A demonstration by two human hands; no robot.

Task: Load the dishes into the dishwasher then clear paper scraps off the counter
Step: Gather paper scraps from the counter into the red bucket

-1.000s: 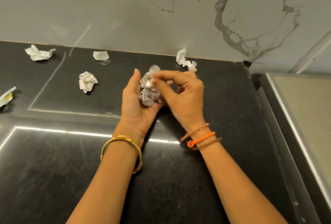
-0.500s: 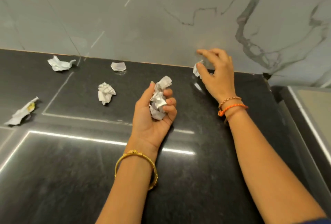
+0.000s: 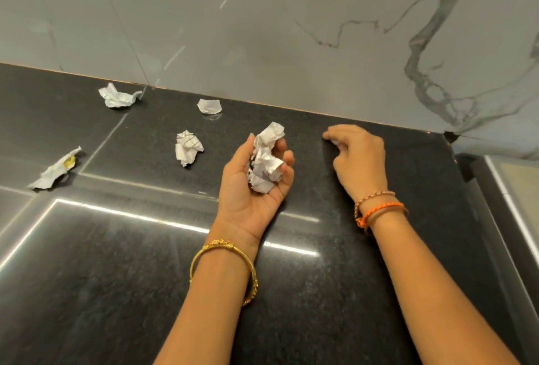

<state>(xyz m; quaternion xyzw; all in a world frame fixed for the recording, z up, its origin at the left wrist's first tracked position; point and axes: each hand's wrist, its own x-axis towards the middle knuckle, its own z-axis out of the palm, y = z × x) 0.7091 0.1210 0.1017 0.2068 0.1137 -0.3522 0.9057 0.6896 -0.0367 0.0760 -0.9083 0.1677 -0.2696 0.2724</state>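
On the counter (image 3: 116, 291), the left hand (image 3: 250, 186) lies palm up, fingers curled around a wad (image 3: 267, 160) of crumpled paper. Right of it, the right hand (image 3: 360, 157) is knuckles up, its fingers pinched on a small scrap (image 3: 335, 142) (mostly hidden, only a white edge shows) near the wall (image 3: 262, 29). Four more scraps lie loose to the left: one (image 3: 188, 148) nearest the left hand, one (image 3: 209, 106) and one (image 3: 116, 96) by the wall, one (image 3: 57, 170) farthest left.

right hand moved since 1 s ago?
Yes. The right hand left the paper wad in the left hand and went right and back toward the wall, closing over a scrap there.
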